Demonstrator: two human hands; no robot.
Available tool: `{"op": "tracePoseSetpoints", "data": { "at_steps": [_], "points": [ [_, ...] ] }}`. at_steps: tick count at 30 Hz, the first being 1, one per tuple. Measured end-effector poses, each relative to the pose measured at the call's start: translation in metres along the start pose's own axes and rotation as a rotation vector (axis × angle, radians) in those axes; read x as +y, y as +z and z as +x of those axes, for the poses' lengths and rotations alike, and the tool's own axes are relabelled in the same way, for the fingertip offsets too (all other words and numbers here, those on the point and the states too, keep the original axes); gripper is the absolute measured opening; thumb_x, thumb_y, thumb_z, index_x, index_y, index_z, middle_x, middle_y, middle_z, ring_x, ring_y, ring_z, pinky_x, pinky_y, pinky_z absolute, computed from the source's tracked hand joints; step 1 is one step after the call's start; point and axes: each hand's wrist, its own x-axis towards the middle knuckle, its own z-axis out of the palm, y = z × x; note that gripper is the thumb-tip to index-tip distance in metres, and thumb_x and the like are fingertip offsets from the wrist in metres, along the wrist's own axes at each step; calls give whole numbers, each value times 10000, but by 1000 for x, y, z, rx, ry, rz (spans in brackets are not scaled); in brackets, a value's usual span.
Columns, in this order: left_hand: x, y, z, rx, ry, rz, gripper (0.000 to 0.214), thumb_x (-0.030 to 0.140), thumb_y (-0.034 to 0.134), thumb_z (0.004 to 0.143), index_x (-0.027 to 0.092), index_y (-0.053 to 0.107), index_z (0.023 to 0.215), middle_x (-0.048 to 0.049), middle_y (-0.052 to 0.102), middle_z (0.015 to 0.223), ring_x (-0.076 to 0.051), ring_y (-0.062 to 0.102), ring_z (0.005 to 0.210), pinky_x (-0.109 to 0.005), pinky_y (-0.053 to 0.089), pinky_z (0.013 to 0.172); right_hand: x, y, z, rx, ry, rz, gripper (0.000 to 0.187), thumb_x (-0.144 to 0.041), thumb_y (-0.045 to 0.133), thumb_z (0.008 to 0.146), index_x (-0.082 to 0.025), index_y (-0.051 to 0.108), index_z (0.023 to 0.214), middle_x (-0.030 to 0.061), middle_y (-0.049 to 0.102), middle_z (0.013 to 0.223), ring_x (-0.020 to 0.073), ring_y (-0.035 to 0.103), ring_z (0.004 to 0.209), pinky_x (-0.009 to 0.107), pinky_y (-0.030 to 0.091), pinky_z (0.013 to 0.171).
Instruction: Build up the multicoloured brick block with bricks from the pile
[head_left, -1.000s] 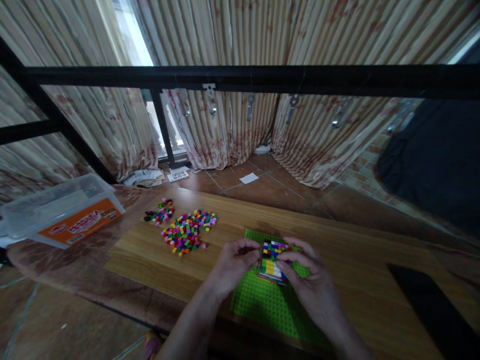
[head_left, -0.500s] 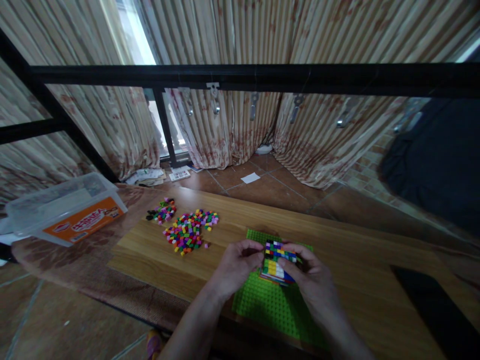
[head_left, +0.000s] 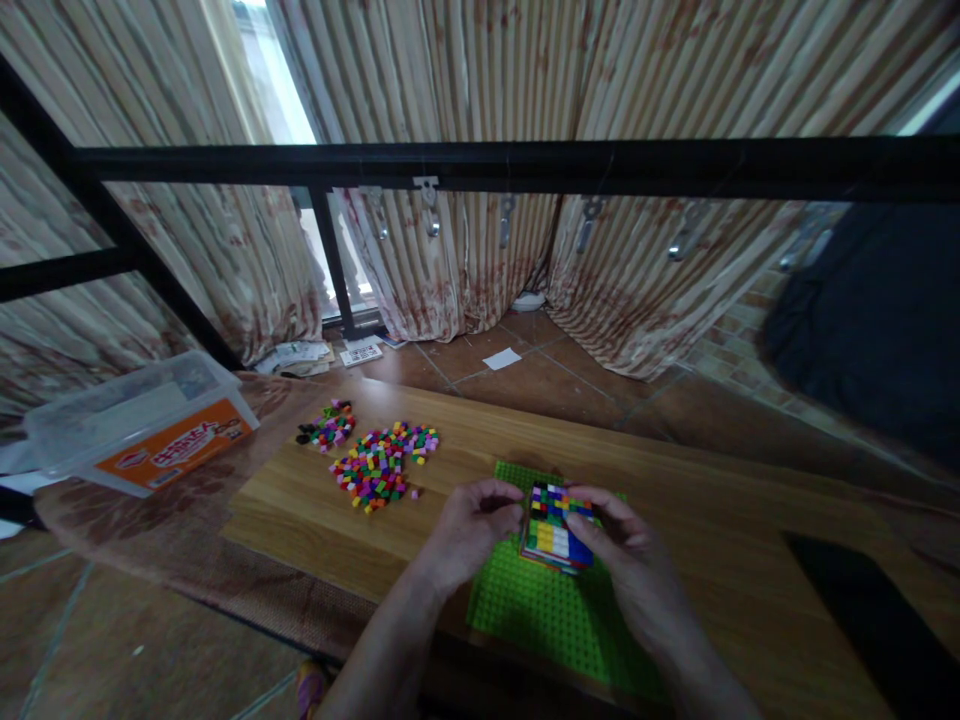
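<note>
At the far left, a clear plastic bin (head_left: pixel 142 420) with an orange label (head_left: pixel 180 445) stands beside the wooden table (head_left: pixel 720 560); what it holds is too hazy to name. Loose bricks (head_left: pixel 379 467) lie heaped on the table's left. Nearer, a multicoloured brick stack (head_left: pixel 553 542) sits on a green baseplate (head_left: pixel 525 610). The left hand (head_left: pixel 471 532), half-curled, is at its left edge; the right hand (head_left: pixel 634 555) bends over its right side. Whether either grips, I cannot tell.

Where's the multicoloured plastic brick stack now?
In the head view, the stack lies low, right of centre, between the left hand and right hand, over the green studded baseplate.
</note>
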Motion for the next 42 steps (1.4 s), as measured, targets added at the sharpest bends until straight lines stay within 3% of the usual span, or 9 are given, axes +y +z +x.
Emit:
{"op": "tracePoseSetpoints", "data": {
  "at_steps": [3, 8, 12, 17, 26, 31, 35, 38, 42],
  "points": [
    [2, -16, 4, 92, 69, 113, 119, 223, 671, 707, 159, 712, 798, -5, 640, 664, -145, 549, 648, -250, 400, 609, 3, -6, 4, 121, -24, 49, 289, -474, 776, 701, -255, 751, 888, 66, 741, 1114, 276, 661, 1061, 451, 500, 933],
    [10, -70, 9, 358, 182, 524, 149, 208, 594, 736, 150, 709, 811, -14, 674, 696, -168, 591, 687, -251, 425, 646, 9, -13, 9, 207, -4, 84, 273, -473, 771, 703, -253, 753, 864, 64, 743, 1087, 291, 620, 1128, 516, 382, 1055],
    [22, -103, 0, 503, 82, 925, 182, 137, 552, 748, 140, 723, 812, -43, 701, 720, -185, 614, 712, -261, 396, 652, 9, -13, 9, 215, 43, 115, 300, -483, 799, 663, -253, 758, 852, 55, 748, 1038, 281, 618, 1112, 491, 374, 1065],
    [20, -102, -6, 421, 0, 1227, 155, 149, 576, 761, 160, 726, 797, -51, 694, 740, -192, 610, 736, -263, 356, 647, 5, -9, 8, 203, 55, 93, 314, -504, 788, 664, -250, 760, 846, 58, 752, 989, 281, 628, 1069, 486, 405, 1031],
    [15, -87, 0, 411, -12, 1297, 158, 104, 554, 745, 190, 680, 704, -63, 665, 718, -213, 605, 774, -278, 333, 645, 4, -6, 6, 191, 27, 34, 305, -500, 748, 717, -244, 762, 882, 65, 758, 952, 282, 660, 990, 454, 497, 895],
    [12, -76, 2, 358, 154, 982, 134, 168, 567, 800, 178, 671, 716, -30, 654, 680, -173, 582, 683, -268, 372, 650, -1, -2, 1, 193, -12, -1, 280, -492, 743, 722, -255, 758, 871, 57, 758, 968, 264, 670, 931, 444, 503, 864],
    [6, -51, 2, 117, 268, 456, 90, 238, 646, 793, 158, 681, 771, -21, 654, 703, -153, 576, 683, -256, 420, 657, -7, 3, -5, 220, -144, -93, 216, -468, 715, 769, -271, 751, 851, 49, 738, 1016, 260, 655, 999, 450, 484, 917],
    [7, -29, -2, -15, 232, 193, 158, 292, 699, 782, 152, 687, 854, -35, 679, 762, -158, 614, 721, -263, 469, 683, -11, 6, -10, 238, -356, -232, 172, -420, 658, 841, -273, 745, 853, 53, 697, 1084, 247, 625, 1068, 434, 470, 952],
    [14, -10, -10, -130, 125, -83, 370, 293, 805, 711, 170, 665, 1030, -40, 719, 860, -155, 660, 741, -273, 506, 718, -14, 7, -17, 101, -550, -437, 190, -322, 558, 926, -300, 729, 1005, 57, 620, 1239, 229, 586, 1141, 422, 469, 969]
  ]
}}
